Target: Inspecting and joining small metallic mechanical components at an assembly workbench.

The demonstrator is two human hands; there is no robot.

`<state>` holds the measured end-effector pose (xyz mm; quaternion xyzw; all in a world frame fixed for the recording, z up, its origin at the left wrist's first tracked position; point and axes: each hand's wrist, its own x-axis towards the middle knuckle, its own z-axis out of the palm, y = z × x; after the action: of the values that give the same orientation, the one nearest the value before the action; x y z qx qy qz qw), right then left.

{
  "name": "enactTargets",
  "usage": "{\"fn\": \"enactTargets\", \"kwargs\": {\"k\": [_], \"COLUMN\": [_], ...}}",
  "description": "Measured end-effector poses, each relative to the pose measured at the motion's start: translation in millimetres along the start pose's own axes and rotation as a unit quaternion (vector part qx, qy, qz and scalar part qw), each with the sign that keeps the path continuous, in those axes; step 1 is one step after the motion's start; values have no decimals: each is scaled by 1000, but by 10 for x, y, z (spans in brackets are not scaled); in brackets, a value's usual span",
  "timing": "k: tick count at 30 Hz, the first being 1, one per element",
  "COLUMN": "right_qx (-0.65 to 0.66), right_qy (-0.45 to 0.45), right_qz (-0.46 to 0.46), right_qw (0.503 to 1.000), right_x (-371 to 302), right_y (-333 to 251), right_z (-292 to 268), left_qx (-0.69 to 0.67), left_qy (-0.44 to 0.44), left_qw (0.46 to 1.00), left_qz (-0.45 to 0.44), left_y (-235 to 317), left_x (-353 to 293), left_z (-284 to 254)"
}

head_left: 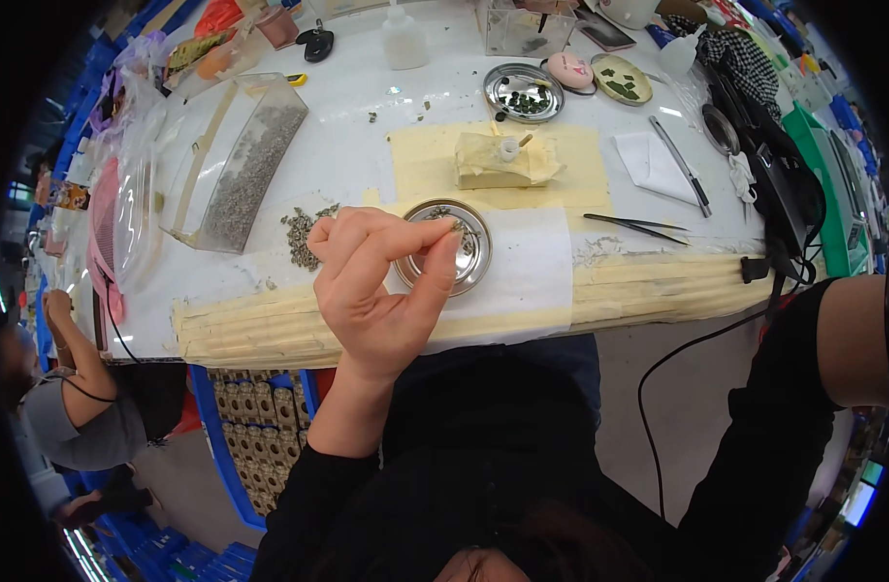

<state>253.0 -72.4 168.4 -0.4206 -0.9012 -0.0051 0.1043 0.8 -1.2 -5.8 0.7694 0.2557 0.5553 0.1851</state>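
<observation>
Our left hand is raised over the near edge of the worktop, fingers curled in and thumb pressed toward the fingertips in a narrow pinch; whether a tiny piece sits between them we cannot tell, since anything there is too small to make out. Our right hand is out of sight; only the bare forearm and black sleeve show at the far right edge. Just behind the pinching fingers lies a small round metal dish with a few dark bits in it, resting on a white sheet, likely so small pieces show up against it. To the left of the dish a loose heap of grey-green bits lies on the worktop, near a clear plastic box tipped on its side and holding more of the same. Farther off a second metal dish holds darker pieces. To the right, black tweezers lie within easy reach. Yellowish tape pads the near edge, probably to soften it for our wrists.
</observation>
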Motion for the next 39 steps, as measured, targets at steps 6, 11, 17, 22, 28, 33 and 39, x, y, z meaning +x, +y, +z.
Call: {"fn": "enactTargets", "kwargs": {"k": [6,11,17,22,28,33,39], "right_qx": [-10,-10,-15,14,33,67,91], "right_qy": [-8,14,134,341,387,358,367], "right_qz": [6,2,10,107,221,239,239], "right_qw": [1000,1000,991,934,895,900,894], "right_x": [27,-75,-121,-34,203,307,329], "right_y": [102,-20,-3,75,149,125,143], "right_z": [26,-16,-191,213,1322,1522,1554], "left_qx": [-8,-8,-24,-10,-5,0,-3], "left_qy": [1,8,8,8,-3,-7,-4], "left_qw": [1000,1000,1000,1000,1000,1000,1000], "left_qz": [7,-5,-7,-4,-12,-19,-23], "left_y": [-57,2,-34,-15,-33,-24,-6], "left_x": [1,10,9,36,35,34,49], "left_z": [40,18,52,30,4,2,-9]}}
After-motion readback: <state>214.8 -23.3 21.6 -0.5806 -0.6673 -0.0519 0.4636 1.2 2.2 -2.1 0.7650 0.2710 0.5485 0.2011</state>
